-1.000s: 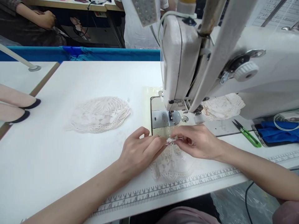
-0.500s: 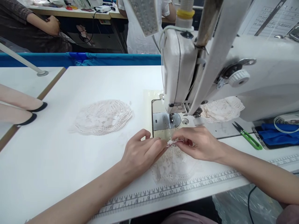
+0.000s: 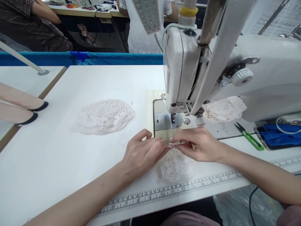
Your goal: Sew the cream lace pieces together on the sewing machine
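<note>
My left hand (image 3: 141, 153) and my right hand (image 3: 199, 144) meet just in front of the sewing machine's needle plate (image 3: 168, 121). Both pinch the top edge of a pale lace piece (image 3: 174, 166) that lies on the white table (image 3: 47, 163) below them. The fingertips of both hands are pressed together on the lace edge, and the rest of the lace spreads flat toward me. The white sewing machine (image 3: 188, 62) stands right behind my hands.
A pile of lace pieces (image 3: 103, 117) lies to the left, another lace pile (image 3: 224, 110) under the machine arm. Green thread snips (image 3: 249, 136) and blue cloth (image 3: 279, 136) lie at right. A ruler strip (image 3: 178, 190) runs along the front edge. Other people sit beyond a blue barrier (image 3: 82, 58).
My hands have stayed in place, fingers shifting slightly on the lace edge. The view has tilted a little.
</note>
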`<move>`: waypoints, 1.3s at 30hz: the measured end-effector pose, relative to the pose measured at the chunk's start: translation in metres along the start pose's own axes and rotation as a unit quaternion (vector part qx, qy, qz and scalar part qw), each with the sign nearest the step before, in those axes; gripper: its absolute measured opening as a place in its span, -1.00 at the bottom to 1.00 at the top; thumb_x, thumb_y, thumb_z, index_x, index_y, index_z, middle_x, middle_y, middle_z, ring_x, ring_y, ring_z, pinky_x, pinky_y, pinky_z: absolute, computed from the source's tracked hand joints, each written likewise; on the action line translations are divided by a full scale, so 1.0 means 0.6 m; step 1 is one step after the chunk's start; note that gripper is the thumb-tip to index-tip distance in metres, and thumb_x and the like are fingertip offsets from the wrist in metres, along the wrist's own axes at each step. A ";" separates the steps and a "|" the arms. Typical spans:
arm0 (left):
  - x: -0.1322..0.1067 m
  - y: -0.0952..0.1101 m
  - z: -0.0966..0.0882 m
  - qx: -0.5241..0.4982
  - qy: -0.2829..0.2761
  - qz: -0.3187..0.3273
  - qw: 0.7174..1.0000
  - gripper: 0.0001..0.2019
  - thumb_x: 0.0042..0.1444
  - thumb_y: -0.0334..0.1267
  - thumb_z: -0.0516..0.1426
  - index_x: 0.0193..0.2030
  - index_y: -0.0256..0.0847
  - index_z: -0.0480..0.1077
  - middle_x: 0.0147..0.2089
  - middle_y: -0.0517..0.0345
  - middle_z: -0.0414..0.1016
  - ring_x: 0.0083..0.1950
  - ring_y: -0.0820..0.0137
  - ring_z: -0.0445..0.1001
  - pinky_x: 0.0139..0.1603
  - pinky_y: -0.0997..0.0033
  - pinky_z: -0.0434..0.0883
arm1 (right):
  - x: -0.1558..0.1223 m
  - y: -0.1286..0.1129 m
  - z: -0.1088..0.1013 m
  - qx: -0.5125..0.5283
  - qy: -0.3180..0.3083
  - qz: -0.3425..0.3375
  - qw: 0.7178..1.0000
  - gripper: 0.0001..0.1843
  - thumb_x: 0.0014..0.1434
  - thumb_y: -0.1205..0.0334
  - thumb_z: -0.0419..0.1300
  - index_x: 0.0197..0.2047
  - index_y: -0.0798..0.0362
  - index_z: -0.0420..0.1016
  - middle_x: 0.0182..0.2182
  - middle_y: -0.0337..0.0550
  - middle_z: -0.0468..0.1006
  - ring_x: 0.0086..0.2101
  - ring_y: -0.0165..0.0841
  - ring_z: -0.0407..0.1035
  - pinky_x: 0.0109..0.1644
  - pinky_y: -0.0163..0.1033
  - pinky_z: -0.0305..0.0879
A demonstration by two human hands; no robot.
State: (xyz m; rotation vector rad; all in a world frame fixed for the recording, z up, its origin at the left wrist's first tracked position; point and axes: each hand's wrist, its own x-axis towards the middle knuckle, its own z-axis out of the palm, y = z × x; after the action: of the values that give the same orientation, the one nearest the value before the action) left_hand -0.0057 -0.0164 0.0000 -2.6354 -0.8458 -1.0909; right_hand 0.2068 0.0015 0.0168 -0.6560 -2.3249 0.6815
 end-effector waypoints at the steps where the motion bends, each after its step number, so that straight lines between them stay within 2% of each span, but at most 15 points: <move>1: 0.001 0.000 0.000 -0.006 0.001 -0.001 1.000 -0.91 0.22 -0.45 0.08 -0.26 -0.23 0.23 -0.59 0.40 0.35 -0.63 0.57 0.15 -0.42 0.42 0.27 | 0.000 0.001 0.002 0.001 0.005 -0.005 1.000 -0.85 0.21 0.40 0.11 -0.17 0.09 0.47 -0.42 -0.27 0.55 -0.49 -0.52 0.36 -0.43 -0.41 0.31; 4: 0.002 0.002 0.002 -0.029 0.000 -0.007 1.000 -0.89 0.21 -0.40 0.13 -0.28 -0.21 0.23 -0.60 0.41 0.35 -0.64 0.58 0.14 -0.44 0.44 0.27 | -0.002 0.005 0.008 -0.010 0.033 -0.030 0.999 -0.87 0.27 0.36 0.11 -0.17 0.11 0.49 -0.38 -0.22 0.58 -0.39 -0.51 0.45 -0.36 -0.42 0.37; 7: 0.001 0.006 0.003 -0.059 -0.005 -0.008 0.998 -0.90 0.21 -0.39 0.12 -0.24 -0.20 0.23 -0.59 0.40 0.37 -0.63 0.57 0.16 -0.44 0.47 0.29 | -0.006 0.006 0.009 -0.100 0.084 -0.094 0.987 -0.90 0.25 0.36 0.15 -0.19 0.10 0.49 -0.48 -0.30 0.53 -0.48 -0.53 0.40 -0.46 -0.42 0.34; 12: 0.001 0.013 -0.003 -0.096 -0.037 -0.083 0.991 -0.85 0.21 -0.45 0.01 -0.11 -0.20 0.23 -0.51 0.35 0.42 -0.56 0.53 0.29 -0.47 0.50 0.30 | -0.011 -0.003 -0.001 -0.304 0.100 -0.323 0.890 -0.86 0.11 0.46 0.25 -0.43 0.06 0.52 -0.64 -0.37 0.37 -0.62 -0.53 0.20 -0.64 -0.34 0.13; 15: 0.005 0.017 -0.005 -0.095 -0.027 -0.054 0.994 -0.75 0.21 -0.48 0.02 0.02 -0.21 0.27 -0.53 0.36 0.40 -0.55 0.54 0.30 -0.43 0.48 0.30 | -0.011 -0.007 -0.006 -0.333 0.090 -0.369 0.863 -0.83 0.10 0.42 0.26 -0.50 0.06 0.52 -0.64 -0.33 0.35 -0.61 -0.52 0.15 -0.64 -0.32 0.13; 18: 0.008 0.025 -0.010 -0.091 -0.016 -0.040 0.995 -0.79 0.21 -0.48 0.06 -0.05 -0.19 0.37 -0.51 0.32 0.43 -0.51 0.54 0.32 -0.42 0.47 0.29 | -0.010 -0.015 -0.013 -0.334 0.084 -0.382 0.858 -0.83 0.13 0.40 0.24 -0.48 0.05 0.52 -0.64 -0.33 0.34 -0.61 -0.51 0.15 -0.65 -0.32 0.11; 21: 0.013 0.038 -0.023 -0.125 -0.031 -0.125 0.984 -0.84 0.16 -0.49 0.09 -0.23 -0.17 0.43 -0.52 0.33 0.43 -0.53 0.55 0.29 -0.48 0.51 0.27 | -0.009 -0.034 -0.027 -0.293 0.052 -0.319 0.900 -0.78 0.16 0.45 0.19 -0.50 0.06 0.47 -0.68 -0.36 0.28 -0.65 -0.52 0.11 -0.67 -0.31 0.05; 23: 0.020 0.045 -0.032 -0.194 -0.059 -0.196 0.959 -0.88 0.15 -0.44 0.13 -0.32 -0.14 0.45 -0.54 0.35 0.44 -0.57 0.57 0.27 -0.56 0.55 0.23 | -0.007 -0.047 -0.038 -0.220 0.008 -0.213 0.952 -0.78 0.19 0.45 0.15 -0.47 0.09 0.48 -0.67 -0.36 0.34 -0.65 -0.53 0.14 -0.66 -0.32 0.06; 25: 0.028 0.046 -0.036 -0.266 -0.124 -0.248 0.923 -0.90 0.15 -0.35 0.16 -0.37 -0.12 0.47 -0.56 0.36 0.44 -0.61 0.58 0.26 -0.62 0.58 0.19 | -0.003 -0.053 -0.045 -0.109 -0.035 -0.083 0.990 -0.85 0.22 0.39 0.16 -0.38 0.10 0.50 -0.59 -0.36 0.45 -0.61 -0.56 0.24 -0.60 -0.38 0.15; 28: 0.036 0.036 -0.026 -0.240 -0.214 -0.267 0.909 -0.85 0.17 -0.30 0.16 -0.43 -0.14 0.46 -0.60 0.37 0.41 -0.64 0.57 0.23 -0.57 0.53 0.22 | 0.004 -0.038 -0.041 0.005 -0.071 0.095 0.993 -0.91 0.21 0.28 0.22 -0.33 0.08 0.52 -0.52 -0.37 0.53 -0.60 -0.60 0.30 -0.55 -0.45 0.19; 30: 0.034 0.026 -0.012 -0.143 -0.214 -0.250 0.933 -0.85 0.17 -0.30 0.15 -0.43 -0.17 0.42 -0.60 0.37 0.40 -0.65 0.56 0.20 -0.47 0.45 0.26 | 0.009 -0.016 -0.029 0.006 -0.067 0.161 0.985 -0.88 0.22 0.22 0.22 -0.30 0.07 0.54 -0.49 -0.35 0.56 -0.64 -0.61 0.26 -0.58 -0.44 0.14; 32: 0.027 0.020 0.002 -0.053 -0.186 -0.230 0.954 -0.95 0.14 -0.28 0.18 -0.30 -0.19 0.41 -0.52 0.33 0.46 -0.61 0.52 0.26 -0.38 0.37 0.27 | 0.011 0.006 -0.016 -0.023 -0.055 0.194 0.979 -0.85 0.25 0.21 0.18 -0.25 0.07 0.56 -0.47 -0.31 0.57 -0.63 -0.59 0.27 -0.54 -0.42 0.14; 33: 0.023 0.019 0.006 -0.015 -0.168 -0.213 0.962 -0.87 0.13 -0.26 0.20 -0.21 -0.21 0.39 -0.43 0.26 0.51 -0.54 0.47 0.34 -0.34 0.34 0.28 | 0.012 0.015 -0.009 -0.044 -0.050 0.203 0.977 -0.84 0.26 0.21 0.17 -0.23 0.06 0.57 -0.46 -0.29 0.58 -0.60 -0.57 0.30 -0.52 -0.41 0.14; 36: 0.011 0.022 0.010 0.089 -0.111 -0.112 0.983 -0.74 0.12 -0.26 0.21 -0.06 -0.24 0.37 -0.16 0.06 0.56 -0.26 0.30 0.48 -0.22 0.24 0.27 | 0.010 0.031 0.004 -0.091 -0.042 0.207 0.973 -0.81 0.27 0.21 0.14 -0.20 0.04 0.58 -0.43 -0.24 0.59 -0.51 -0.51 0.37 -0.47 -0.38 0.15; 39: 0.007 0.032 0.006 0.149 -0.075 -0.003 0.986 -0.81 0.11 -0.41 0.21 -0.11 -0.22 0.44 -0.07 0.11 0.58 -0.18 0.29 0.47 -0.16 0.19 0.24 | 0.005 0.036 0.009 -0.118 -0.033 0.201 0.972 -0.79 0.29 0.19 0.11 -0.20 0.01 0.58 -0.41 -0.24 0.58 -0.47 -0.50 0.38 -0.45 -0.36 0.14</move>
State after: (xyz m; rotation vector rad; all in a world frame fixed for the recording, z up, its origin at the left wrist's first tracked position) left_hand 0.0097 -0.0289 0.0013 -2.4853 -0.9614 -0.7083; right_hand 0.2072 0.0173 0.0012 -1.2553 -2.3761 0.6102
